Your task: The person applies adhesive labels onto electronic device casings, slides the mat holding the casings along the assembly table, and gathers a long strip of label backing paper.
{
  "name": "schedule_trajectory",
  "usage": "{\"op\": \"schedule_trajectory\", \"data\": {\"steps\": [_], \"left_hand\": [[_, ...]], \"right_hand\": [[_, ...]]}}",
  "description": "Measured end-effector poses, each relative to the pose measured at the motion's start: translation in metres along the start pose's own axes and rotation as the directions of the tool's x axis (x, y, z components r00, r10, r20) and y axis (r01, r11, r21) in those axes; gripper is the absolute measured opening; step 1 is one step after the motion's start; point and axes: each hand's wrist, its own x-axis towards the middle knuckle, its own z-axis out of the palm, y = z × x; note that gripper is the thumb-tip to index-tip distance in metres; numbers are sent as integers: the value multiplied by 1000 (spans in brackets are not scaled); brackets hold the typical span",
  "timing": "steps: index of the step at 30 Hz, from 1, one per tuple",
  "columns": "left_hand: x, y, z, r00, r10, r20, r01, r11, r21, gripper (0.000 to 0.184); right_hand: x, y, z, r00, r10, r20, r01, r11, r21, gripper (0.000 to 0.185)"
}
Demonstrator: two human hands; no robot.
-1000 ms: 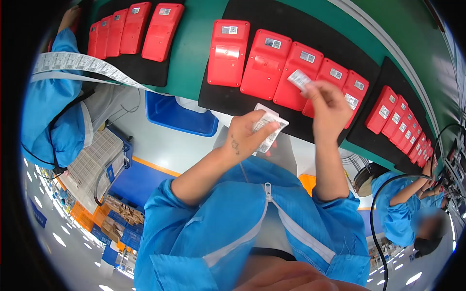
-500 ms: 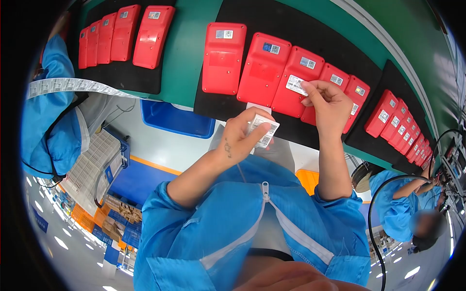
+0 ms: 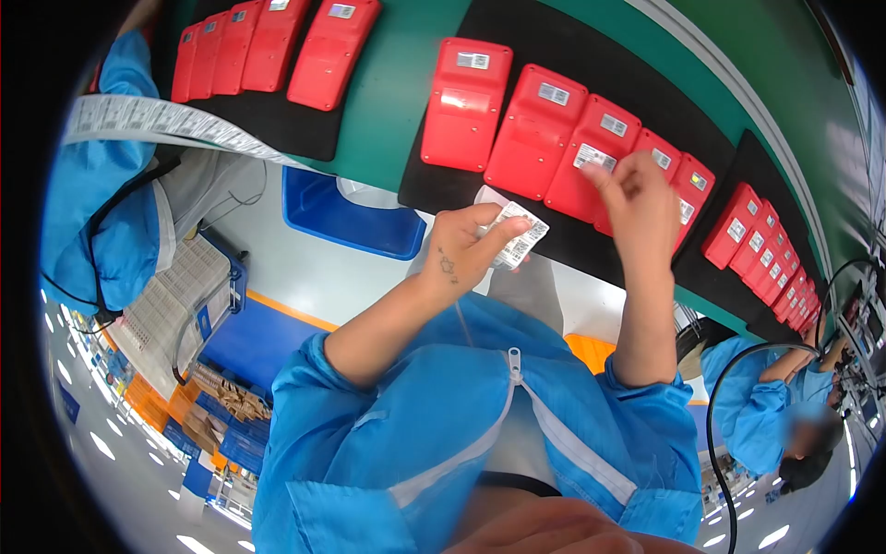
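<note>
My left hand point(image 3: 466, 245) grips a small stack of white printed labels point(image 3: 528, 242), its thumb pressed on top, in front of the table edge. Over the row of red plastic casings hovers my right hand point(image 3: 641, 208), slightly blurred, thumb and fingers apart. Its thumb tip is at the lower edge of a white label point(image 3: 592, 155) lying on the third red casing point(image 3: 574, 189). Higher on that casing is a smaller silver label point(image 3: 613, 124). Two casings to the left, including the leftmost red casing point(image 3: 466, 111), show only their upper label.
A black mat point(image 3: 443, 189) lies under the casings on the green table point(image 3: 383, 120). More red casings point(image 3: 332, 55) stand left, and labelled ones point(image 3: 734, 229) right. A label strip point(image 3: 175, 120) hangs at left near a blue bin point(image 3: 309, 212). Co-workers in blue sleeves are on both sides.
My right thumb and fingers have parted, leaving the white label on the third casing. The left hand still grips its labels. The view has shifted, so the casings appear farther right.
</note>
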Motion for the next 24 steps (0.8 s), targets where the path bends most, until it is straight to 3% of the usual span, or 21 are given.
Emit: {"op": "schedule_trajectory", "data": {"steps": [1,2,3,4,5,7,11,13,14,17,18,21,24], "left_hand": [[-1,0,-2,1000,-7,-8,6,999,-31,24],[-1,-1,-4,1000,11,-13,-12,998,-62,23],[-1,-4,-5,1000,28,-15,-29,995,-93,22],[-1,-5,-6,999,45,-15,-46,991,-125,22],[-1,-2,-7,998,46,-31,-49,992,-120,22],[-1,6,-7,997,48,-60,-54,992,-110,22],[-4,7,-20,997,-64,41,61,996,70,23],[-5,12,-23,991,-125,42,120,987,105,24],[-5,10,-26,993,-91,71,83,990,117,22],[2,-5,-38,967,185,177,-230,931,284,21],[1,0,-41,984,19,178,-73,951,302,21],[3,11,-34,992,6,123,-26,986,166,16],[4,8,-37,991,22,135,-49,979,198,14]], "right_hand": [[-8,5,8,998,-49,42,37,965,261,21],[-19,7,22,983,-86,165,-40,768,639,17],[-28,-4,24,955,-72,289,-179,634,752,17],[-32,-3,30,942,-85,326,-216,589,779,14],[-35,1,37,928,-99,361,-253,544,800,11],[-38,0,48,971,-101,218,-118,589,799,9],[-29,-12,53,998,-54,-45,70,689,721,7],[-11,-18,46,984,97,-150,27,747,664,8],[2,-20,42,987,130,-89,-34,727,685,9],[17,-19,40,985,172,-2,-129,747,652,11],[19,-19,41,984,178,13,-147,768,623,11],[19,-21,41,981,193,29,-172,788,592,13],[19,-23,41,981,192,24,-172,813,557,14]]}}
